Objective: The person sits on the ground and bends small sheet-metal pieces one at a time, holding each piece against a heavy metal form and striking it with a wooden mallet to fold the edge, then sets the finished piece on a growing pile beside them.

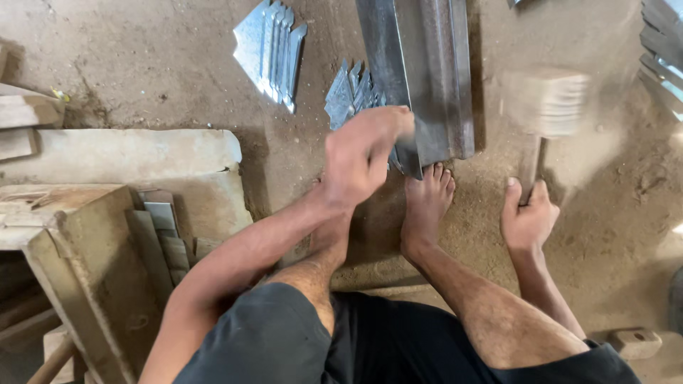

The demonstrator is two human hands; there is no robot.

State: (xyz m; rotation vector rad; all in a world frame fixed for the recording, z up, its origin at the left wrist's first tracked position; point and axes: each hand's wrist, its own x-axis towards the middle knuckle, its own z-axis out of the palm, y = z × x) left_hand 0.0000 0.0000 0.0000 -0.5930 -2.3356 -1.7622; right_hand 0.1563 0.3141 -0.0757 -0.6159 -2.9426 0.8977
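Left hand (363,153) is closed over the near end of a long folded metal sheet (427,71), pressing it where it lies on the dirt floor (163,64). Right hand (528,217) is wrapped tight round the handle of a wooden mallet (544,103), whose head is blurred above the floor, just right of the sheet. Both bare feet rest at the sheet's near end, the right foot (427,206) touching its edge. Just left of the sheet lies a fanned stack of cut metal pieces (348,92), with another stack (274,50) farther left. A wooden bench (78,235) stands at the left edge.
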